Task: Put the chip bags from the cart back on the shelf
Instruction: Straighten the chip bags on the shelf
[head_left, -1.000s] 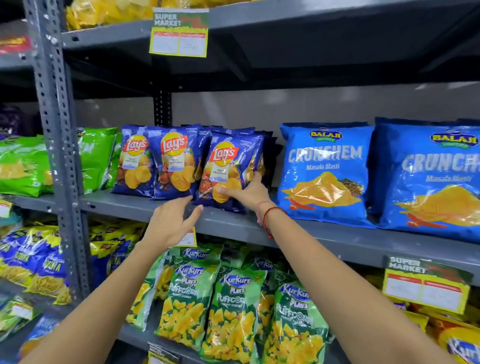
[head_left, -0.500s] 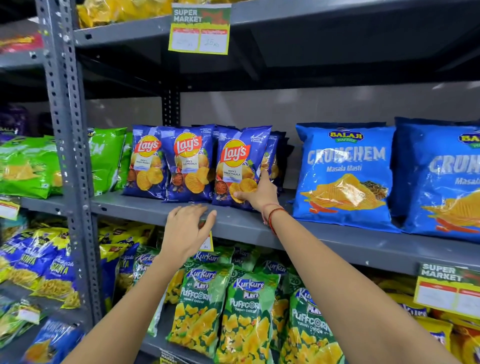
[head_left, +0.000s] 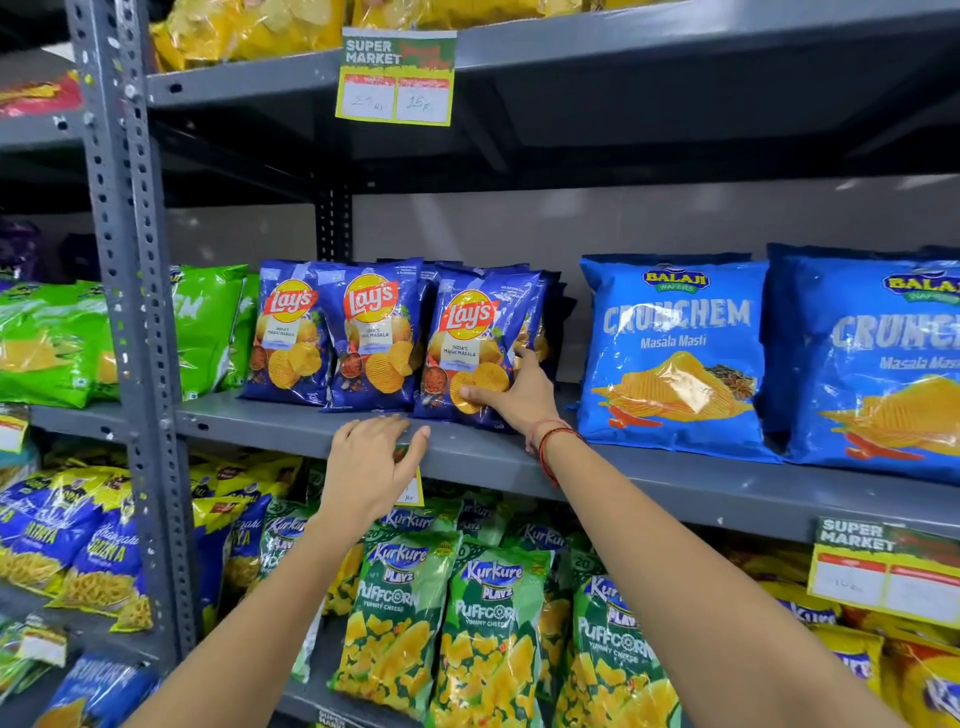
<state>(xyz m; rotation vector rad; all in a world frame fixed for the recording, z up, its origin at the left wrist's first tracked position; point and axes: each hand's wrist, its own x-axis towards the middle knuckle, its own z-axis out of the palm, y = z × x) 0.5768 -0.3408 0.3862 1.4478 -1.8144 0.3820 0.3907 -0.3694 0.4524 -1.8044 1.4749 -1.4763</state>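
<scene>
Seating the Lay's bag (head_left: 475, 353) upright on the shelf (head_left: 649, 467) beside its row, the right hand (head_left: 511, 392) grips its lower corner and should release gently, while the left hand (head_left: 371, 462) hovers spread and empty.

Single head-worn wide-angle view, close to the shelf (head_left: 649, 483), facing it squarely, angled slightly downward over outstretched arms

Three Lay's bags (head_left: 379, 332) stand side by side on the middle shelf (head_left: 649, 480), Crunchem bags (head_left: 675, 353) to their right, Kurkure bags (head_left: 395, 618) on the shelf below, price tag (head_left: 397, 75) above.
</scene>
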